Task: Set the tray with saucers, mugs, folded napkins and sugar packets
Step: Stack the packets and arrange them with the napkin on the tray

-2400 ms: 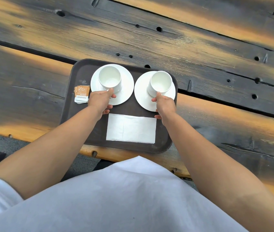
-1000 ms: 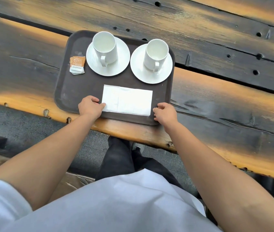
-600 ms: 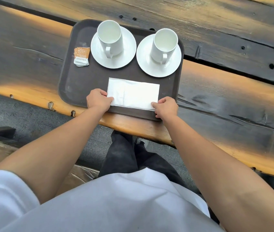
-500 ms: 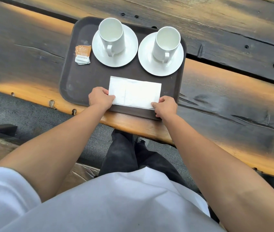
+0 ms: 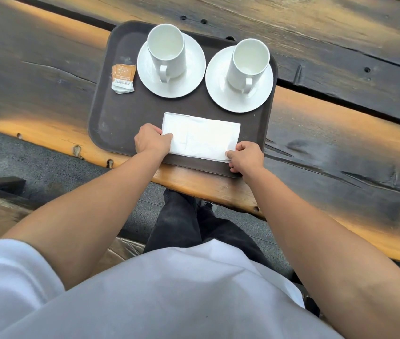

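White paper napkin (image 5: 201, 137) sits pinched at both short ends: left hand (image 5: 151, 140) has its fingers curled onto the napkin's left edge, right hand (image 5: 244, 159) grips the near right corner, thumb on top. Hands are apart, 1 at each end, both over the near rim of the tray (image 5: 111, 123).

Count: 1 napkin stack, 2 saucers, 2 mugs, 1 small pile of sugar packets, 1 tray.

Napkin is a folded rectangle, creased w/ faint fold lines, flat on the tray's near centre. Long axis runs left-right, parallel to the tray's near edge, slightly skewed so the right end lies closer to the person.

Behind it, left saucer (image 5: 171, 66) and right saucer (image 5: 239, 79) sit side by side, nearly touching, at the far half of the tray. Left mug (image 5: 167, 52) and right mug (image 5: 249, 63) stand upright, 1 per saucer, both white, nothing visible inside, handles pointing toward the person.

Sugar packets (image 5: 123, 78), orange & white, are fanned in a loose pile just left of the left saucer; exact no. can't tell.

Tray is dark brown, rounded corners, resting on a dark-stained plank table (image 5: 340, 123) w/ orange worn patches, near its front edge.
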The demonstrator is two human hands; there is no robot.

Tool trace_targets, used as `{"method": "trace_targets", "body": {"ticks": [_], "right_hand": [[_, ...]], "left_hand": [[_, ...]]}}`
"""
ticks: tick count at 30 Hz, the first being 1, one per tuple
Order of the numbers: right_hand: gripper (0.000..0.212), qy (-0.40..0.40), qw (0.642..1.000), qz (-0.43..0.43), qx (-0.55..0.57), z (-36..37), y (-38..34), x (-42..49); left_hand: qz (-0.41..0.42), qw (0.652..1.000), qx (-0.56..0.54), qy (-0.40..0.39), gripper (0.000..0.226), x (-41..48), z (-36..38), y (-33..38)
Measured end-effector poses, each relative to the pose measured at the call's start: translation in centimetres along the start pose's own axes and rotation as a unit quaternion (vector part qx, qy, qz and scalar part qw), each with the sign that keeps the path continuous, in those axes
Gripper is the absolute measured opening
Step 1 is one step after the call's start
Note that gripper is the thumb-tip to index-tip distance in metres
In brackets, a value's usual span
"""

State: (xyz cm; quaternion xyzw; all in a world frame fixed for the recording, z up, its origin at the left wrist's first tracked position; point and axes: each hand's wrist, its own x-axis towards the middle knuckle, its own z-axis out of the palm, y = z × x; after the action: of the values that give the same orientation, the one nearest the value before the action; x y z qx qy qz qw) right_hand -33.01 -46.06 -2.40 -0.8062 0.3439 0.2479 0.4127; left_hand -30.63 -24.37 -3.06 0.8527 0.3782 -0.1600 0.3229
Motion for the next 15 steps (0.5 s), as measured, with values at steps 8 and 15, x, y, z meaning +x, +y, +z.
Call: {"method": "trace_targets", "body": {"ticks": [8,15], "right_hand": [[0.028,-0.015,1.0,0.024,-0.007,0.1,-1.3,-0.1],[0.024,-0.04,0.999,0.023,0.008,1.1,-2.5,0.0]], "left_hand": [[-0.018,1.0,-0.004,0.0,0.011,0.6,-0.2,0.1],[0.006,1.0,-0.004,0.021,0.01,0.8,-0.7,0.3]]}}
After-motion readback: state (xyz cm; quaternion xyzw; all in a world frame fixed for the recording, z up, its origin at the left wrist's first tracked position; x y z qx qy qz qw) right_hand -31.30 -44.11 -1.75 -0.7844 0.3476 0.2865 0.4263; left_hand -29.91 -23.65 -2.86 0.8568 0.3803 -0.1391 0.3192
